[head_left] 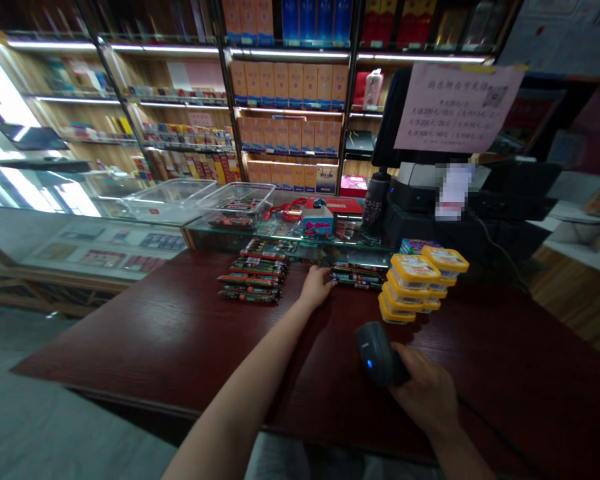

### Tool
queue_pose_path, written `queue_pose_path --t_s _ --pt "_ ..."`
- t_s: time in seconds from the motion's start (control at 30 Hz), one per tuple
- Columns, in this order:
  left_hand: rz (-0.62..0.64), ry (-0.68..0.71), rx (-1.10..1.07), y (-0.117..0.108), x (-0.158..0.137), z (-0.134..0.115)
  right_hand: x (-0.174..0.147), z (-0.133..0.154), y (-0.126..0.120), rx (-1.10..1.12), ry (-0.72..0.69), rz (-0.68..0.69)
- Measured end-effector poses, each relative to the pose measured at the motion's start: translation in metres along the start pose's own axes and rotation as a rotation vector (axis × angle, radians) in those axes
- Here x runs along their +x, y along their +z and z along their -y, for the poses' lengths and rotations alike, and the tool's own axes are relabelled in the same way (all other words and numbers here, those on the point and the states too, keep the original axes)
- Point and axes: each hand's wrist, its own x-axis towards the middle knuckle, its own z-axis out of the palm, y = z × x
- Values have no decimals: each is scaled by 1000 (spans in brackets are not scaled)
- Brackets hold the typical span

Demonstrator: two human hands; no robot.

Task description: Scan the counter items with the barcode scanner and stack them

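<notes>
Grips a dark scanner (377, 353) in the right hand (425, 387), closed round the handle toward the tabletop's (155, 340) front edge, probably to keep the trigger under the fingers. Stretches the left hand (317, 287) toward the back edge, partly curled at the left end of the right row of slim packets (357, 275); cannot tell pinching from mere touching. Laid left of that hand, near the back edge too: the left row of slim packets (255, 273), perhaps set parallel for easy counting. Stacked toward the back right corner: yellow-lidded tubs (413, 290), apparently flat enough for piling. Beyond the back edge: a clear bin (256, 187).
</notes>
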Motion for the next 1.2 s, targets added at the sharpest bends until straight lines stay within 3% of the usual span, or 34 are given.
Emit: queue_pose_path --t_s 0.2,0.3,0.4,0.47,0.57,0.67,0.8,0.9,1.0,1.1,1.2 --pt "-133 103 40 -53 -37 11 -2 -1 -1 7 -51 1" --pt "-186 105 182 -91 -53 28 -3 0 -3 -6 -48 -1" --pt "-242 22 420 -130 -64 51 -3 4 -5 -13 -21 0" --pt "-239 -42 562 -150 -69 67 -4 6 -6 -12 -23 1" --pt "-131 -112 666 -168 -73 87 -3 7 -5 -12 -20 0" --pt "-35 -131 713 -173 -73 97 -2 6 -5 -19 -31 -2" --pt "-37 -126 777 -173 -73 94 -2 1 -4 -45 -75 -9" --pt "-86 -162 840 -172 -75 84 -3 -3 -3 -71 -131 -40" --pt "-227 -159 885 -166 -78 67 -3 -5 -3 -86 -157 -65" --pt "-303 -118 771 -152 -78 45 -3 -5 -2 -81 -147 -67" --pt "-258 -70 544 -127 -80 21 -2 -4 -1 -71 -131 -44"
